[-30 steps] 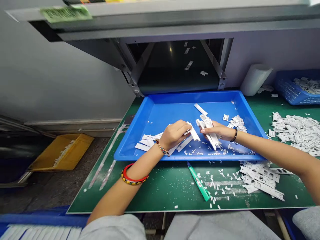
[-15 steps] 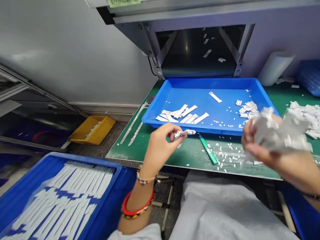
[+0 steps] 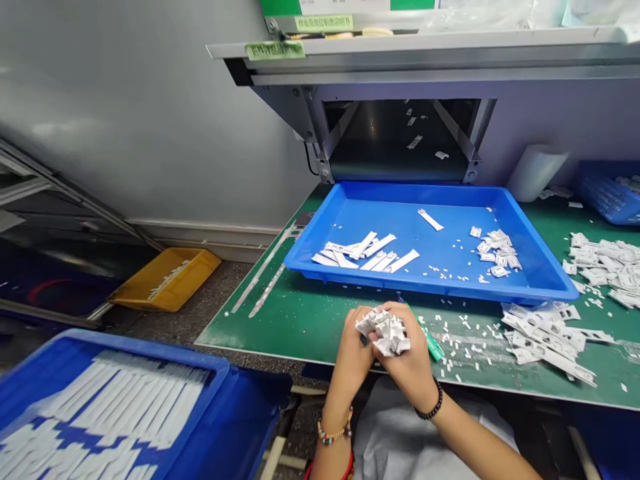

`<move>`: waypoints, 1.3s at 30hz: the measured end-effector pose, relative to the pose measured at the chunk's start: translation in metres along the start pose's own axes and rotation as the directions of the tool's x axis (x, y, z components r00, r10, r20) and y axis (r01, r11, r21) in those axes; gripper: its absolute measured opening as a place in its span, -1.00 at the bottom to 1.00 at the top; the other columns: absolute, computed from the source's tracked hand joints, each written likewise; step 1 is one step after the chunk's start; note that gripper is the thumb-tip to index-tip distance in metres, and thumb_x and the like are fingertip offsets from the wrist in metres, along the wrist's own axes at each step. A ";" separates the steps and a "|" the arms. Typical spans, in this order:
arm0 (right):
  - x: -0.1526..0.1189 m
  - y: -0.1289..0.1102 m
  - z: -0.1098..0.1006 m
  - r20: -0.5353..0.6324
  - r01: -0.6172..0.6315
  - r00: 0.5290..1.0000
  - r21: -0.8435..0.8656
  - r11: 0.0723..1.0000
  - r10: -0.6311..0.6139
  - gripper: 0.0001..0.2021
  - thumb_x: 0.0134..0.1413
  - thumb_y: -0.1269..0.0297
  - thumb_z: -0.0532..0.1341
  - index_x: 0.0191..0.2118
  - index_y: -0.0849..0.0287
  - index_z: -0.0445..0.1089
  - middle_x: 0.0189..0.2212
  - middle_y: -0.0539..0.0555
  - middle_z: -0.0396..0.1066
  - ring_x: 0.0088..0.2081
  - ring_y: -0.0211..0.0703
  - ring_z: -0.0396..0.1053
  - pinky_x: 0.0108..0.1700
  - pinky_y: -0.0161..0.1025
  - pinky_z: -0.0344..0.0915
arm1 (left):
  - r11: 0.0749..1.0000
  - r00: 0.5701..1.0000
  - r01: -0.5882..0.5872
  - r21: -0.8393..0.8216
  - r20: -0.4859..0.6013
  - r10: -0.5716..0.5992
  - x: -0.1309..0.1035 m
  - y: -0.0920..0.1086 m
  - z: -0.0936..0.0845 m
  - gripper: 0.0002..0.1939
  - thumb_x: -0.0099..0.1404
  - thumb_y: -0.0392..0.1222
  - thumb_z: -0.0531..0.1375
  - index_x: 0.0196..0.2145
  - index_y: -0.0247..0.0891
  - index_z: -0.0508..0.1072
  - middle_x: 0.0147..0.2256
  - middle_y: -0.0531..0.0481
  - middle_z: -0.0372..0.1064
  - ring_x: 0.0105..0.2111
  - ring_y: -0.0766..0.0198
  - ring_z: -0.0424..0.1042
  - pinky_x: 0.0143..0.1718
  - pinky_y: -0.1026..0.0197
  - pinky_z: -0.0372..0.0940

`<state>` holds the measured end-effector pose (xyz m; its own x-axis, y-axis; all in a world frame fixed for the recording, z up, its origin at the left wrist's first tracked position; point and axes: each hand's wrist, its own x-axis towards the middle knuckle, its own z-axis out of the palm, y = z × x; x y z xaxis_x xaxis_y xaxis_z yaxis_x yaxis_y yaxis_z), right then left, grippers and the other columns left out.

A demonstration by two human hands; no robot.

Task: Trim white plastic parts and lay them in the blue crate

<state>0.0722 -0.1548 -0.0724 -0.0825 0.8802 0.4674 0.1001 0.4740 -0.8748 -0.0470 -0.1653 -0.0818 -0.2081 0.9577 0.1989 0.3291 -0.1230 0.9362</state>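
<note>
Head view: left hand (image 3: pixel 353 337) and right hand (image 3: pixel 411 340) clasp white strips (image 3: pixel 386 329);
fingers closed round them; light, stiff, slippery, I'd guess; best gripped mid-length.

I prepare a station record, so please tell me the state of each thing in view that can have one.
Left hand: closed around bundle.
Right hand: closed around bundle.
Bundle: held by both hands.
Tray: open, part-filled.
Green tool: lying, partly hidden.
Lower-left bin: open, holding white strips.
Yellow bin: open, holding white pieces.
Roll: standing.
Belt: bearing parts; moving or stopped, cannot tell.
</note>
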 end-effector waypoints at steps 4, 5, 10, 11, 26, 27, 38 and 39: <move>-0.002 0.000 0.008 -0.001 -0.036 0.999 -0.043 0.998 0.036 -0.81 0.14 0.24 0.26 -0.13 0.09 0.33 -0.28 0.04 0.48 -0.30 -0.12 0.44 -0.26 -0.19 0.36 | 0.978 0.987 0.136 -0.159 0.112 -0.119 -0.012 -0.019 -0.001 -0.60 0.26 0.09 0.20 -0.07 -0.21 0.51 0.01 -0.18 0.45 0.05 0.01 0.39 0.18 0.00 0.25; -0.002 0.000 0.010 0.001 -0.029 1.000 -0.039 0.999 0.029 -0.81 0.13 0.25 0.26 -0.13 0.08 0.34 -0.27 0.04 0.48 -0.29 -0.12 0.44 -0.24 -0.18 0.36 | 0.958 0.975 0.195 -0.211 0.147 -0.166 -0.015 -0.023 -0.003 -0.55 0.26 0.11 0.22 0.00 -0.21 0.48 0.08 -0.19 0.41 0.13 -0.01 0.35 0.25 -0.02 0.18; 0.000 0.001 0.016 -0.023 0.020 1.000 -0.053 0.998 -0.022 -0.83 0.11 0.27 0.27 -0.17 0.08 0.34 -0.27 0.04 0.46 -0.23 -0.09 0.42 -0.20 -0.17 0.35 | 0.741 0.925 0.336 -0.581 0.352 -0.143 -0.020 -0.036 -0.008 -0.30 0.19 0.25 0.25 0.17 -0.20 0.38 0.10 -0.20 0.40 0.22 -0.14 0.28 0.31 -0.17 0.11; 0.000 0.002 0.017 -0.029 0.021 0.999 -0.057 0.998 -0.022 -0.83 0.11 0.28 0.27 -0.16 0.08 0.33 -0.27 0.04 0.46 -0.23 -0.10 0.42 -0.19 -0.17 0.34 | 0.704 0.925 0.330 -0.629 0.366 -0.106 -0.021 -0.034 -0.007 -0.23 0.15 0.31 0.25 0.20 -0.18 0.36 0.12 -0.20 0.39 0.22 -0.16 0.27 0.30 -0.19 0.12; 0.004 0.010 -0.005 0.155 0.077 0.986 -0.104 0.992 -0.060 -0.37 0.08 0.38 0.18 0.27 0.02 0.01 0.19 0.26 0.02 0.26 0.11 0.12 0.23 0.13 0.24 | 0.928 0.986 0.162 -0.336 0.095 -0.138 -0.012 -0.003 0.019 -0.31 0.10 0.18 0.36 0.10 -0.23 0.42 0.11 -0.23 0.40 0.23 -0.06 0.29 0.34 -0.05 0.12; 0.004 0.011 -0.007 0.193 0.099 0.978 -0.112 0.989 -0.076 -0.31 0.06 0.39 0.19 0.31 0.01 -0.02 0.23 0.26 -0.02 0.30 0.12 0.07 0.26 0.15 0.20 | 0.915 0.980 0.196 -0.354 0.092 -0.174 -0.012 -0.003 0.018 -0.30 0.10 0.18 0.35 0.10 -0.24 0.41 0.13 -0.23 0.39 0.22 -0.06 0.30 0.33 -0.05 0.13; -0.002 0.012 -0.013 0.301 0.197 0.944 -0.195 0.961 -0.133 -0.06 0.08 0.36 0.06 0.46 0.11 -0.55 0.47 0.16 -0.42 0.45 0.18 -0.42 0.38 0.35 -0.17 | 0.922 0.960 0.274 -0.274 0.022 -0.278 -0.005 0.007 0.021 -0.40 0.12 0.13 0.33 0.04 -0.25 0.43 0.07 -0.20 0.46 0.11 -0.01 0.44 0.20 0.02 0.30; -0.002 0.011 -0.016 0.306 0.185 0.943 -0.164 0.969 -0.129 -0.09 0.13 0.32 0.04 0.46 0.11 -0.54 0.47 0.14 -0.44 0.46 0.17 -0.42 0.38 0.32 -0.15 | 0.939 0.966 0.247 -0.239 -0.016 -0.258 -0.006 0.009 0.021 -0.43 0.13 0.11 0.32 0.02 -0.24 0.43 0.04 -0.18 0.48 0.09 0.00 0.45 0.17 0.04 0.31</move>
<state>0.0888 -0.1513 -0.0807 -0.3945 0.7614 0.5145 0.2441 0.6266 -0.7401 -0.0232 -0.1666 -0.0805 -0.3002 0.9528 -0.0448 0.0376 0.0588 0.9976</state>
